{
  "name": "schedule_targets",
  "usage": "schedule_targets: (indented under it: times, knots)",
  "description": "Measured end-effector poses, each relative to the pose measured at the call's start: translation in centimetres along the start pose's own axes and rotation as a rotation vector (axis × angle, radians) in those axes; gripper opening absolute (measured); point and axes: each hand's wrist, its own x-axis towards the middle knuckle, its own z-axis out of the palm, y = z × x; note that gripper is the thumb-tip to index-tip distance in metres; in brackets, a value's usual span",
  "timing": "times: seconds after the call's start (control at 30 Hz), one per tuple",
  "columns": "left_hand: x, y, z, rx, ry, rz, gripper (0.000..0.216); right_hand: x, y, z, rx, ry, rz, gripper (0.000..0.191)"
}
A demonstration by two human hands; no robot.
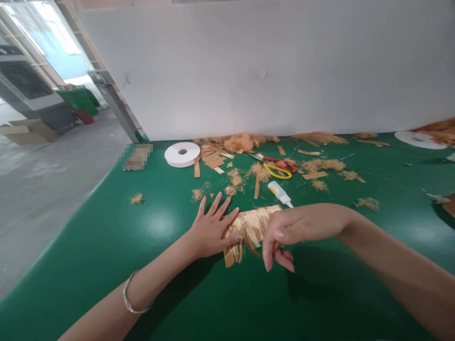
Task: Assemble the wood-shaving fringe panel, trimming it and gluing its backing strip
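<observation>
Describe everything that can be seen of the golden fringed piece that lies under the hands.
The fringed piece is a tan-gold strip, like straw or thin paper, cut into many fine strands. It lies flat on the green table, slanted, with strands bunched at its near end. The left hand presses on its left part with spread fingers. The right hand hangs over its right edge, fingers down; contact there is unclear.

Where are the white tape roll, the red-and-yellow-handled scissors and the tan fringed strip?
White tape roll [192, 150]: head view, flat top face.
Red-and-yellow-handled scissors [282, 168]: head view, handle loops.
Tan fringed strip [253, 223]: head view, middle of the fringe.
</observation>
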Motion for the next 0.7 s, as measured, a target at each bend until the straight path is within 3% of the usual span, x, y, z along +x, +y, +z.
schedule_targets:
  times: [0.17, 0.33, 0.43, 0.53, 0.7]
  knots:
    - [0.1, 0.0, -1.3, -0.061, -0.01, -0.032, 0.066, 0.5, 0.5, 0.4, 0.0, 0.077, -0.06, 0.07]
    - [1.0, 0.0, -1.3, 0.017, 0.144, -0.157, 0.048, 0.9, 0.9, 0.0, 0.034, 0.165, -0.175, 0.061]
    - [1.4, -0.1, -0.8, 0.062, 0.17, -0.158, 0.045, 1.1, 1.1, -0.3, 0.048, 0.173, -0.205, 0.061]
    - [1.2, -0.2, -0.8, 0.034, 0.12, -0.125, 0.052, 1.1, 1.1, -0.8, 0.029, 0.224, -0.164, 0.059]
    - [-0.5, -0.2, -1.6, -0.087, -0.033, -0.061, 0.083, 0.7, 1.5, -1.9, -0.019, 0.371, -0.133, 0.055]
